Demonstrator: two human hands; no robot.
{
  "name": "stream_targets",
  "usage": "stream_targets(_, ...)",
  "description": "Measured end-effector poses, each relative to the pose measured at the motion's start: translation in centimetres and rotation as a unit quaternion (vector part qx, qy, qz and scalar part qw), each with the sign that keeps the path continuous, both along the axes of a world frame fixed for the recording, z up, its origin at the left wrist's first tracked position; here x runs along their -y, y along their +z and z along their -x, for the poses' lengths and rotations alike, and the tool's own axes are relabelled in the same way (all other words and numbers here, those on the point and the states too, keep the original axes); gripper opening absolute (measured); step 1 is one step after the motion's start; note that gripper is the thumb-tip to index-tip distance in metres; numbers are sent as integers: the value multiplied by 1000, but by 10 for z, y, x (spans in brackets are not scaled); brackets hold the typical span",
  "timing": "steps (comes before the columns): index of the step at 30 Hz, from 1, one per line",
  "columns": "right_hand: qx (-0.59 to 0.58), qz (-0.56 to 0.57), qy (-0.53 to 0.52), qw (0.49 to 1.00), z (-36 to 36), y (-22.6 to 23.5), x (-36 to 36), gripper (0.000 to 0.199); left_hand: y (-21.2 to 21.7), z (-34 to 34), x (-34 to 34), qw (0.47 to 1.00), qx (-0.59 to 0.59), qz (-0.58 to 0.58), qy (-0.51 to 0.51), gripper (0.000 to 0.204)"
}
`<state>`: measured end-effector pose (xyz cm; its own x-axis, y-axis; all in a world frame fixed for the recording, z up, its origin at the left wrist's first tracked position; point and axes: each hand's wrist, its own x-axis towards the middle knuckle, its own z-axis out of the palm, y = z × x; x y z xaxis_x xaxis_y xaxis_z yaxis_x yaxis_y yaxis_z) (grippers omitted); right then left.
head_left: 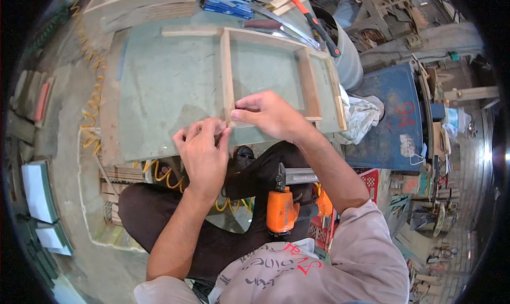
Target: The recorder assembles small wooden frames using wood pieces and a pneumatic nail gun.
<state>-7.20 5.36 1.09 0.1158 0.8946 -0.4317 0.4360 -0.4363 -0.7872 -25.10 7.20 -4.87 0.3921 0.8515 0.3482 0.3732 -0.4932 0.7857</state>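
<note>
A pale wooden frame [227, 75] of thin slats lies on the green tabletop [170, 86]. My right hand [273, 115] closes its thumb and fingers on the near end of the frame's left cross slat. Beside that same end is my left hand [202, 150], its fingertips pinched together close to the corner at the table's near edge. Whatever sits between those fingertips is hidden or too small to name. An orange nail gun [281, 211] with a grey metal head rests on my lap, below my right forearm.
At the table's far side lie a handsaw with a red-orange handle [311, 17], a dark red-handled tool [263, 24] and a blue box [228, 5]. A yellow coiled air hose [93, 102] hangs at the left. A grey bin [345, 54] and blue panel [388, 112] stand right.
</note>
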Motion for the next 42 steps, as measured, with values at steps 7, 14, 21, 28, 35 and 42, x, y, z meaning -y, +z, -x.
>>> stream_targets(7, -8, -21, 17, 1000, 2, -6, -5, 34, -4, 6, 1, 999, -30, -1, 17, 18)
stream_targets(14, -15, -2, 11, 1000, -3, 6, 0, 37, -4, -5, 1, 1000, 8, -15, 15, 17)
stream_targets(21, -24, 21, 26, 999, -1, 3, -6, 32, -2, 1, -1, 1000, -10, -9, 10, 16)
stream_targets(28, -44, 18, 29, 998, -3, 2, -5, 28, -4, 0, -1, 1000, -10, -18, 9, 16)
stream_targets(35, -54, 18, 37, 998, -1, 5, -6, 28, -5, -1, -1, 1000, -7, -14, 10, 18)
stream_targets(42, -13, 38, -3, 999, 4, 8, -5, 23, 5, 7, -15, 996, -55, -51, -46, 35)
